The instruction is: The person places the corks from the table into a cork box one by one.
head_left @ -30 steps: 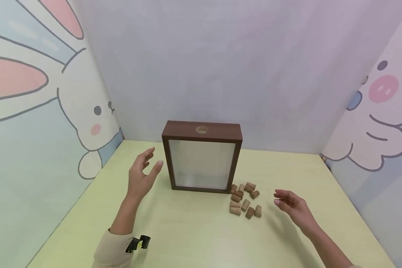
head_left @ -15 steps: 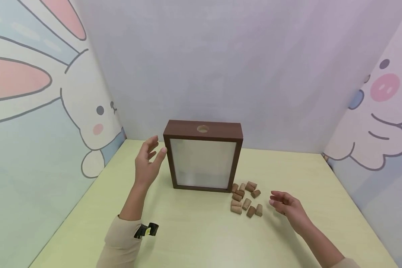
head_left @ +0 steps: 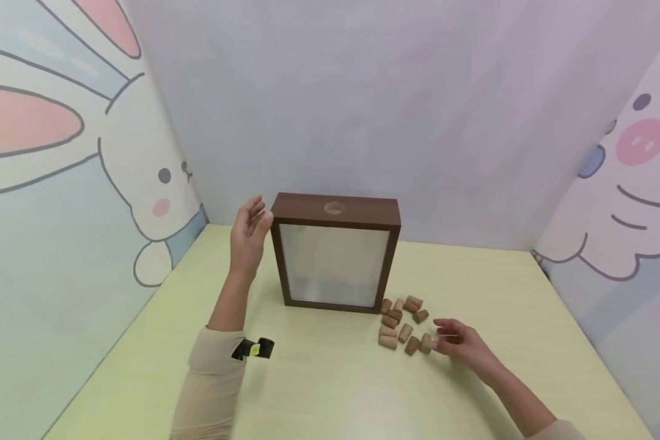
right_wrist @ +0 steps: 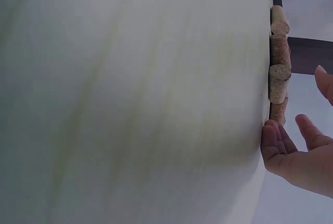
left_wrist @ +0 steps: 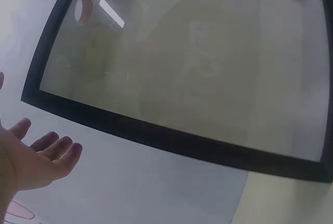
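A dark brown wooden shadow box (head_left: 299,208) with a clear front panel stands upright on the table, a round hole (head_left: 334,208) in its top. My left hand (head_left: 247,241) is beside the box's upper left corner, thumb tip right at the edge and fingers relaxed. Seen from the left wrist, the fingers (left_wrist: 70,159) are spread below the frame corner. Several wine corks (head_left: 405,333) lie scattered by the box's lower right corner. My right hand (head_left: 464,351) hovers low at their right side, thumb near the closest cork (head_left: 426,343), nothing held. In the right wrist view, corks (right_wrist: 280,81) line up beyond the fingertips.
The pale yellow-green table (head_left: 319,379) reaches back to a grey-white wall (head_left: 341,110). Side walls carry cartoon animals: a rabbit (head_left: 137,165) on the left, a pink-nosed one (head_left: 610,201) on the right. A black strap (head_left: 253,348) sits at the left sleeve.
My left hand has moved up and right, reaching the box's upper left corner. My right hand has moved left and slightly down toward the corks. Box and corks have stayed put.
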`<state>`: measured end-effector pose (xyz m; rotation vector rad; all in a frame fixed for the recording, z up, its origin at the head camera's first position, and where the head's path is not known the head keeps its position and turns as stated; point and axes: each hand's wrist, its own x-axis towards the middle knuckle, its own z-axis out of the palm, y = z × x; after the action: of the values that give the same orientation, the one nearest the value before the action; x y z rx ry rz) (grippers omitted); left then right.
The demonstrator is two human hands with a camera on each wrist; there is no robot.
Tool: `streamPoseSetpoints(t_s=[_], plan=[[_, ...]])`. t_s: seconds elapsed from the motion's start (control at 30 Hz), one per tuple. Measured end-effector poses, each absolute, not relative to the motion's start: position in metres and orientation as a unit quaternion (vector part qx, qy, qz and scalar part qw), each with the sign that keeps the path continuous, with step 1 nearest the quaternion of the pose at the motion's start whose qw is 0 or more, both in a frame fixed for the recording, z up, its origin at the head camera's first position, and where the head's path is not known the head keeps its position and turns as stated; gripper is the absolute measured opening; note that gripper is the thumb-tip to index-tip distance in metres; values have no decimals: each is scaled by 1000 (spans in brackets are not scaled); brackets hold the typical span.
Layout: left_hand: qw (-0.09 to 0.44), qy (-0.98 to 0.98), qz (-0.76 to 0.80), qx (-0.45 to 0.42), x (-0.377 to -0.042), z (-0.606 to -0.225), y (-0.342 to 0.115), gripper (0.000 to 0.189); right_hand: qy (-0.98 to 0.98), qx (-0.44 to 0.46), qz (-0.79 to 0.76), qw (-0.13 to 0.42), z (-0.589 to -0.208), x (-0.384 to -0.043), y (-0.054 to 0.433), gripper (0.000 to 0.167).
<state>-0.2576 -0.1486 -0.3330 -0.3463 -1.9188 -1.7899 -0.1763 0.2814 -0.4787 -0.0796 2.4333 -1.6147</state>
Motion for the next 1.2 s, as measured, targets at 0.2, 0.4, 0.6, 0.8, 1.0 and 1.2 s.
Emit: streamPoseSetpoints(t_s=[0.2,0.4,0.6,0.8,1.0,1.2], plan=[[221,-690,-676,-135,-268,-325,-139,54,843,-59,-519,127,-481,-178,282,61],[204,-691,-681,-129,-273,-323,-134,55,852,-78,-500,134,-485,-181,280,60],[184,-708,-672,-113,-284,-326,-129,56,858,-71,-495,119,-482,-184,279,57],[177,-706,-676,-115,-294,-328,-126,49,873,-77,-470,103,-480,-186,274,50],[163,-711,-673,-125,-289,-326,-124,49,882,-71,-454,102,-482,-185,268,39],[156,-703,-678,-148,-275,-312,-118,53,879,-71,-461,102,-480,-185,269,36]])
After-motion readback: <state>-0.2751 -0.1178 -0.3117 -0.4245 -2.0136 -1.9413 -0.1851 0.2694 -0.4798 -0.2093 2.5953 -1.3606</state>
